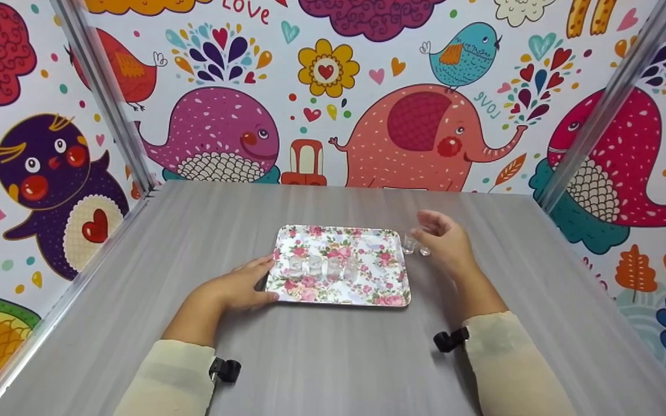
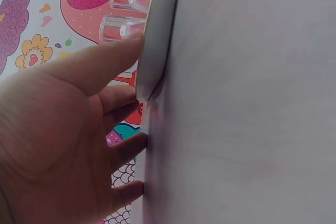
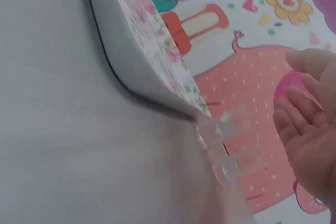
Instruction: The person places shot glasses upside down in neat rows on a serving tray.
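A floral tray (image 1: 388, 283) with a pale rim lies on the table. My left hand (image 1: 237, 287) holds it at its left end, thumb (image 2: 113, 61) on the rim and index finger by the corner; the other fingertips touch the tabletop. Several small clear glasses (image 1: 315, 267) stand in a row on the tray. Two more clear glasses stand beside its right edge, one (image 3: 233, 124) close to the tray and another (image 3: 239, 163) farther out. Near these two hovers my right hand (image 1: 448, 245), fingers loosely bent, nothing held; the right wrist view shows it apart from both.
The grey wood-grain table (image 1: 333, 358) carries the tray. Printed cartoon walls (image 1: 321, 115) enclose the back and sides, with metal posts (image 1: 107, 98) at the corners. A small black camera (image 1: 226, 370) is strapped to each wrist.
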Demonstrator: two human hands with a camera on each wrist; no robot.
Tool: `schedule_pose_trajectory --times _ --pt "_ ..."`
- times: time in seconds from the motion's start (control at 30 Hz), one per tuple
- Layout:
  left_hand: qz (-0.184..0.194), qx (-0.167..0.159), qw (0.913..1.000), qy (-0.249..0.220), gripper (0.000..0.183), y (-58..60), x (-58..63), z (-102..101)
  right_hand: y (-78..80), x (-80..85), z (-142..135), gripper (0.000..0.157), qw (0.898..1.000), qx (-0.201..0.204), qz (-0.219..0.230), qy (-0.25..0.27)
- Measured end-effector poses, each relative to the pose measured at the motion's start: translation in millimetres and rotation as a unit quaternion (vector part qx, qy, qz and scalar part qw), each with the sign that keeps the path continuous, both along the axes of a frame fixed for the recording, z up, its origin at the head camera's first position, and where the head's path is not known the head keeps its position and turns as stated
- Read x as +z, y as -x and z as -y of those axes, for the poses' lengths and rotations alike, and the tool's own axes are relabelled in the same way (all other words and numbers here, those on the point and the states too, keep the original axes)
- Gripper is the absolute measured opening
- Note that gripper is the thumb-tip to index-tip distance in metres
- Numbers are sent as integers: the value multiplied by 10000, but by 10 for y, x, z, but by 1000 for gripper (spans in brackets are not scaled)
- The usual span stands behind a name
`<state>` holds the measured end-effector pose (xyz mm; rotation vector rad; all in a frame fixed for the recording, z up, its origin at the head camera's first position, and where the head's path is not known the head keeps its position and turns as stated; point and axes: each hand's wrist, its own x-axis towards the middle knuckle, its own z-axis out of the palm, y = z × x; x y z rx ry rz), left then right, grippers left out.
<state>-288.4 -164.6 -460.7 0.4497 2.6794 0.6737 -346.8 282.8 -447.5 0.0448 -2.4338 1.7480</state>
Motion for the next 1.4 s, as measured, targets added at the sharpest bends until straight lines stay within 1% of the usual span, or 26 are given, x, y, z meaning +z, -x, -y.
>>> schedule_pose_trajectory --times 0.13,0.27,0.4,0.63,0.9,1.0,1.13,1.3,1.4 --pt "33 6 10000 -50 90 1 -2 1 6 14 -133 60 9999 -92 -73 78" --pt "24 -2 10000 -41 90 7 -6 2 26 11 -221 67 9997 -141 116 175" --pt "1 -34 10000 -28 90 16 -9 4 66 -33 -274 71 9991 -173 293 240" --pt "8 -34 10000 -64 91 17 -4 7 130 -161 -310 74 9990 -160 399 114" --pt "2 -33 10000 -66 91 12 1 4 143 -253 -315 76 9967 -64 786 -169" --pt "36 6 10000 -38 90 7 7 5 151 -294 -320 78 9964 -13 793 -309" --pt "64 45 10000 -17 89 -7 14 7 168 -345 -343 77 9936 -42 913 -665" --pt "54 46 10000 -8 90 -15 21 2 170 -372 -353 69 9858 -146 1165 -1205" --pt "31 38 10000 4 90 -11 17 0 163 -383 -344 64 9810 -134 1144 -1560"
